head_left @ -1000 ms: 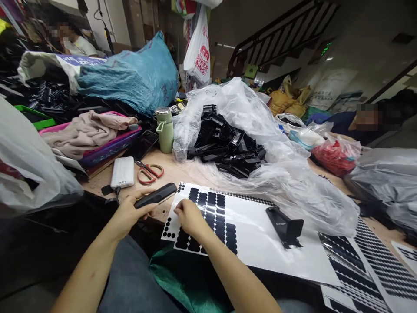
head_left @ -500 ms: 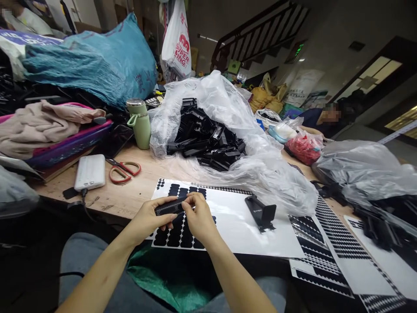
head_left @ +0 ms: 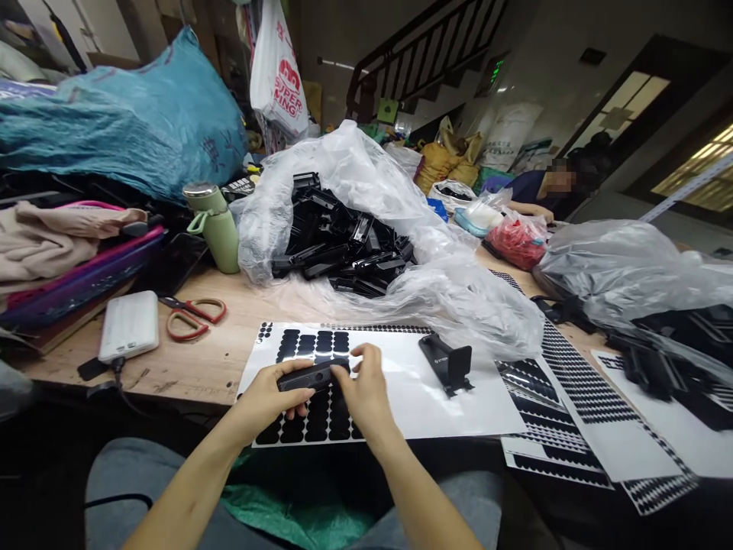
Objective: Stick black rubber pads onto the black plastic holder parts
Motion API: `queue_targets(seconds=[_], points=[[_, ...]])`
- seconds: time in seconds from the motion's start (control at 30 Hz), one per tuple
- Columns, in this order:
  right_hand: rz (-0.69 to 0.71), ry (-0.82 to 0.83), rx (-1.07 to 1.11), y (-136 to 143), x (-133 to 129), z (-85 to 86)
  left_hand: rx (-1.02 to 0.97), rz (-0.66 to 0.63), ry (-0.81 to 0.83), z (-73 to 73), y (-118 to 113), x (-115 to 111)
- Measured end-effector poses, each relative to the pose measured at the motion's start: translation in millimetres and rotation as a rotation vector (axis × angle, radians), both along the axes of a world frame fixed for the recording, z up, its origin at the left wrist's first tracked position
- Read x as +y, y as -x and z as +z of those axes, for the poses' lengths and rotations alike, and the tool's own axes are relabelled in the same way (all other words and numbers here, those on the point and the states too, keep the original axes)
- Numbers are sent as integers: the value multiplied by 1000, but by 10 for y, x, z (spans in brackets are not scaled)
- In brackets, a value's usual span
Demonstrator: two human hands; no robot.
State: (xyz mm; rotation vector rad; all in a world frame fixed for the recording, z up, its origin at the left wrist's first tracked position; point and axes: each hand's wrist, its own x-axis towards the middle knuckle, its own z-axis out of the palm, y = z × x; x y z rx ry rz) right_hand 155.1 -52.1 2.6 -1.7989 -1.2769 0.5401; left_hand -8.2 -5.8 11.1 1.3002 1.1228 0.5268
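My left hand (head_left: 262, 401) grips one end of a long black plastic part (head_left: 309, 376), thumb along its near side and fingers underneath. The part has a textured face with a small round spot in its middle. At its other end, my right hand (head_left: 368, 401) has its thumb pressed on the part, with the index finger bent above; whether anything small is between those fingertips cannot be made out. Beneath both hands lies a white sheet with rows of rounded black stickers (head_left: 290, 344). On the sheet's right side stands a black plastic bracket (head_left: 450, 364).
Behind the sheet, a clear plastic bag (head_left: 452, 305) spills over a heap of black plastic parts (head_left: 349, 237). Red-handled scissors (head_left: 198, 317), a white power bank (head_left: 130, 325) and a green flask (head_left: 221, 233) stand left. More sticker sheets (head_left: 589, 386) overlap at right. A person (head_left: 530, 191) sits beyond.
The view has shifted a little. My right hand's fingers have moved to the part's right end and lifted somewhat, baring its upper face. My left hand keeps its hold.
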Motion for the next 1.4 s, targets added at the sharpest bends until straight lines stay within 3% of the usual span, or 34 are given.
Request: queue_targets(seconds=[0.07, 0.17, 0.4, 0.57, 0.7, 0.87, 0.93, 1.03, 1.17, 1.4], points=[[-78, 153, -139, -148, -71, -87, -3, -35, 11, -42, -55, 8], [-82, 359, -297, -242, -162, -176, -20, -62, -10, -136, -126, 22], [-144, 442, -302, -108, -143, -203, -12, 12, -35, -300, -124, 65], [-162, 403, -260, -110, -128, -250, -1, 13, -28, -329, -90, 85], [-138, 276, -198, -172, -174, -273, -41, 10, -4, -361, -95, 96], [1, 79, 175, -185, -190, -197, -23, -14, -4, -428, -85, 109], [95, 77, 341, -113, -139, -179, -22, -23, -1, -449, -81, 109], [190, 82, 427, 50, -41, -195, -31, -9, 6, -467, -77, 105], [172, 103, 442, 210, 22, -242, -58, -27, -2, -460, -73, 94], [133, 156, 401, 241, 15, -238, -34, -29, -6, -416, -75, 74]])
